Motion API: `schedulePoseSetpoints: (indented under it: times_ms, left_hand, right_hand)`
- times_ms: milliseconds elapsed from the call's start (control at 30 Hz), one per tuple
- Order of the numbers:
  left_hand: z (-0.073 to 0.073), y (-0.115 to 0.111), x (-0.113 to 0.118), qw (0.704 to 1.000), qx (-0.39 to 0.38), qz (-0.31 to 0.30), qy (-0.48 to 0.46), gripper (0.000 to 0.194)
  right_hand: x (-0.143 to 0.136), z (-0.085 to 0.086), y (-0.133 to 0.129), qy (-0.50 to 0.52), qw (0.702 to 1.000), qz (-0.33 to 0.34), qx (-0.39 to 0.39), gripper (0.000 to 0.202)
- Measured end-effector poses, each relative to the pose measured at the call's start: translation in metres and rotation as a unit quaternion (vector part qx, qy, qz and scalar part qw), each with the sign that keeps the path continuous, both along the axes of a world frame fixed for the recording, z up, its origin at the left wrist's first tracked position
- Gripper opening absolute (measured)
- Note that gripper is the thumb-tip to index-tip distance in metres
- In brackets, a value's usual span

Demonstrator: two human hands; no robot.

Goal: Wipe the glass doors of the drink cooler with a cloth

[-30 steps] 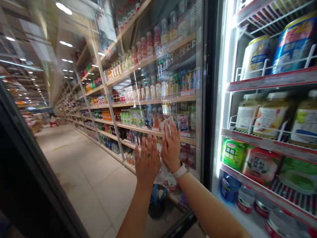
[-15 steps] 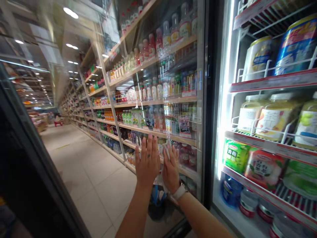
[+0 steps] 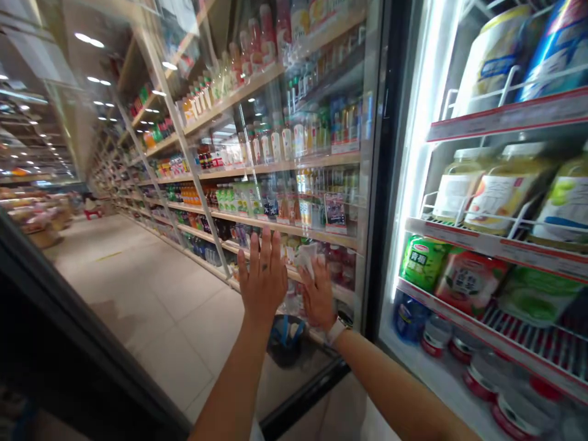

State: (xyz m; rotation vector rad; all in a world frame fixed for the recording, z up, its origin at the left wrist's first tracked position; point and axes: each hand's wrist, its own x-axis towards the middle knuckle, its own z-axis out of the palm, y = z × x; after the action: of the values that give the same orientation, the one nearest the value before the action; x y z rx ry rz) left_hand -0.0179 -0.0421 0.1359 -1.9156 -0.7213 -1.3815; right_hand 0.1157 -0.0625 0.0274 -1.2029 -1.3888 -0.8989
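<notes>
Tall, transparent glass door with a black frame [image 3: 248, 153]: uneven pushing could make it swing. Bare left hand [image 3: 263, 285]: palm faces the glass, fingers slightly apart, grip holds nothing; its fingertips could smudge the pane. Right hand [image 3: 319, 300] with a pale wristband [image 3: 337, 331]: fingers extend over, not around, a crumpled white cloth [image 3: 309, 252] at the pane; so loose a grip could let it slip.

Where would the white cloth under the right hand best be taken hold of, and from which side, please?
Probably by its upper edge, pinched from the upper left: there the white cloth sticks out beyond the right hand, which lies flat over much of the rest.
</notes>
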Motion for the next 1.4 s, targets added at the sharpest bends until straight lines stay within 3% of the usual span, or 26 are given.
schedulePoseSetpoints:
  times_ms: [67, 100, 167, 300, 400, 500, 633, 833, 933, 1033, 1200, 1267, 1333, 1400]
  left_hand:
    - [0.0, 0.001, -0.001, 1.0, -0.011, -0.009, 0.001, 0.063]
    - [0.001, 0.001, -0.002, 1.0, -0.016, -0.012, 0.003, 0.064]
    - [0.002, -0.001, -0.002, 1.0, -0.022, -0.016, 0.003, 0.064]
    - [0.002, -0.012, 0.01, 0.999, -0.034, -0.031, 0.001, 0.065]
    - [-0.005, -0.022, 0.032, 0.997, -0.02, -0.05, 0.049, 0.065]
    - [-0.017, -0.025, 0.057, 0.994, -0.025, -0.06, 0.093, 0.066]
    - [-0.041, -0.02, 0.082, 0.991, -0.056, -0.048, 0.111, 0.065]
    - [-0.073, -0.008, 0.095, 0.992, -0.044, 0.022, 0.115, 0.065]
    - [-0.077, -0.003, 0.095, 0.992, -0.014, 0.049, 0.111, 0.066]
    - [-0.076, -0.002, 0.095, 0.992, -0.003, 0.059, 0.109, 0.066]
    - [-0.074, -0.003, 0.095, 0.991, -0.002, 0.07, 0.112, 0.066]
    - [-0.074, -0.003, 0.095, 0.991, 0.004, 0.071, 0.112, 0.066]
    - [-0.075, -0.004, 0.095, 0.991, 0.004, 0.07, 0.112, 0.067]
    - [-0.076, -0.004, 0.095, 0.991, 0.0, 0.072, 0.111, 0.068]
  right_hand:
    - [0.012, -0.013, -0.002, -0.036, 0.999, 0.014, -0.003, 0.06]
    - [0.02, -0.01, -0.002, -0.047, 0.999, 0.021, -0.005, 0.06]
    - [0.037, 0.013, 0.001, -0.042, 0.999, 0.019, -0.014, 0.059]
    - [0.061, 0.079, 0.012, 0.013, 1.0, -0.005, -0.01, 0.059]
    - [0.064, 0.095, 0.018, 0.037, 0.999, 0.0, 0.016, 0.057]
    - [0.06, 0.074, 0.02, 0.062, 0.997, -0.003, 0.037, 0.054]
    - [0.057, 0.017, 0.014, 0.095, 0.995, -0.01, 0.041, 0.055]
    - [0.061, -0.079, 0.002, 0.158, 0.987, -0.035, -0.007, 0.059]
    - [0.062, -0.1, 0.002, 0.184, 0.982, -0.035, -0.007, 0.06]
    - [0.065, -0.08, 0.008, 0.199, 0.98, -0.014, -0.001, 0.059]
    - [0.08, 0.004, 0.017, 0.175, 0.984, 0.031, 0.031, 0.059]
    - [0.085, 0.026, 0.017, 0.173, 0.983, 0.043, 0.038, 0.059]
    - [0.085, 0.028, 0.016, 0.177, 0.982, 0.043, 0.039, 0.059]
    - [0.081, 0.009, 0.014, 0.179, 0.983, 0.036, 0.037, 0.057]
